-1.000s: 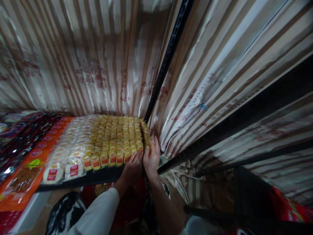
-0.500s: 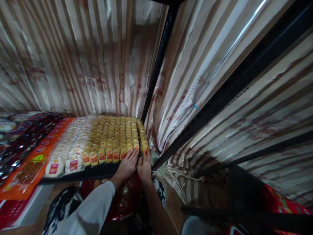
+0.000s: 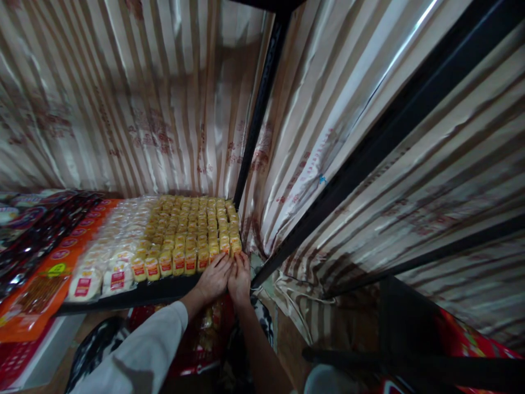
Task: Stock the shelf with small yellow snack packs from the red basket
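Rows of small yellow wrapped snack packs (image 3: 192, 230) with red labels fill the right end of a dark shelf (image 3: 135, 294). My left hand (image 3: 213, 279) lies with its fingers flat against the front packs near the shelf's right corner. My right hand (image 3: 239, 275) is pressed beside it, fingers stretched up against the rightmost pack. Both hands touch the packs and each other. Neither hand is wrapped round a pack.
White round packs (image 3: 110, 262) lie left of the yellow ones, then orange packets (image 3: 45, 284) and dark packets (image 3: 24, 241). A black upright post (image 3: 256, 115) stands at the shelf corner. Striped shiny curtains (image 3: 348, 137) hang behind and to the right. A red box (image 3: 476, 345) sits low right.
My right hand slid down the right edge of the yellow packs to the front corner. My left hand stayed at the front row. The two hands came together.
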{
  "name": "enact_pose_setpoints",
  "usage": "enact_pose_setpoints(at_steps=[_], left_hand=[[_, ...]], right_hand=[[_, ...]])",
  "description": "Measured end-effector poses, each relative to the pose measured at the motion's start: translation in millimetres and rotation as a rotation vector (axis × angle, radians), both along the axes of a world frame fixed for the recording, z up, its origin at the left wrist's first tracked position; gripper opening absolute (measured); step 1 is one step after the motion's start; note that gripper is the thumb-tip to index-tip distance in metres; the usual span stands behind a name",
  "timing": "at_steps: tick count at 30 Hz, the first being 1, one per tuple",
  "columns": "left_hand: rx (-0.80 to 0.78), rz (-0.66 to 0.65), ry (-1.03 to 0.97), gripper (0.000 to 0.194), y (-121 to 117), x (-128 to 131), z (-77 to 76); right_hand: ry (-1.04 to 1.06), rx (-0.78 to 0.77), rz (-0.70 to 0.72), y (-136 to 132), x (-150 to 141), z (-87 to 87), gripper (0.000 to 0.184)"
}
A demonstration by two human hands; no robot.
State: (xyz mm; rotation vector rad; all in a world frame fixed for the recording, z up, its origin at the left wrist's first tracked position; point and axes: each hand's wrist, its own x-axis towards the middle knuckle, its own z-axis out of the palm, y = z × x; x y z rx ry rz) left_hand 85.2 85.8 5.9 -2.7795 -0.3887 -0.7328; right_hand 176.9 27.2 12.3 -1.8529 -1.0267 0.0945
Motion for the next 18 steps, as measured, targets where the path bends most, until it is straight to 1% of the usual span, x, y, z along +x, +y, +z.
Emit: enact_pose_setpoints(at_steps=[2,5,8,10,14,18], left_hand=[[0.0,-0.023,-0.005,0.035,0.2,3.8,0.6],[0.019,-0.048,-0.042,0.037,0.9,6.1,-3.0],[0.02,-0.033,-0.064,0.04,1.7,5.3,-8.3],[0.001,-0.026,-0.064,0.042,1.9,4.1,-9.2],[-0.04,-0.081,-0.111,0.045,1.4,2.6,-4.5],[-0.091,-0.092,-0.136,0.044,1.5,3.4,-3.2]], right_hand=[[0.018,0.016,0.001,-0.5,2.4,-2.2,0.041],[0.052,0.045,-0.002,-0.6,4.5,-3.0,0.04],[0.088,0.083,-0.014,1.1,3.1,0.3,0.038],[0.12,0.081,-0.04,3.9,0.9,4.2,0.039],[0.152,0.052,-0.085,15.0,1.0,11.8,0.05],[0.34,-0.039,-0.069,31.2,10.5,13.1,0.062]])
